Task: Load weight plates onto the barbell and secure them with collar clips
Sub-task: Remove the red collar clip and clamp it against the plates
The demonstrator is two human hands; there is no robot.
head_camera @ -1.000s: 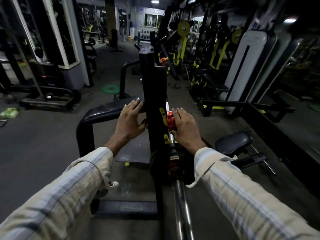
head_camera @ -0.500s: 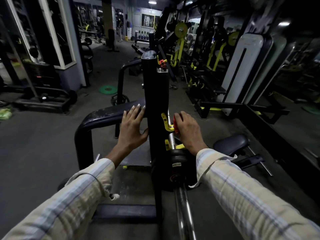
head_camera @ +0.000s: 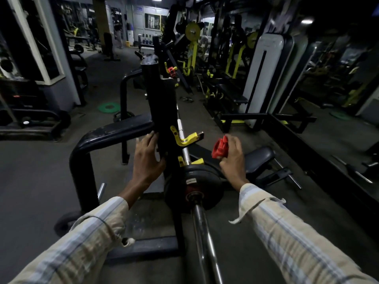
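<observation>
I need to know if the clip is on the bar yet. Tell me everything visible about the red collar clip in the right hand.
The red collar clip looks like moulded plastic, ring-shaped with ribbed or lobed edges. It is off the barbell, held in the air by the fingers of the right hand, to the right of the yellow rack hook and above the black weight plate. It touches only the hand. Whether its latch is open cannot be told.

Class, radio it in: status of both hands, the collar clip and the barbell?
Left hand flat on rack upright. Right hand grips red collar clip, off barbell. Black plate loaded, unclipped this side. Sleeve path clear.
</observation>
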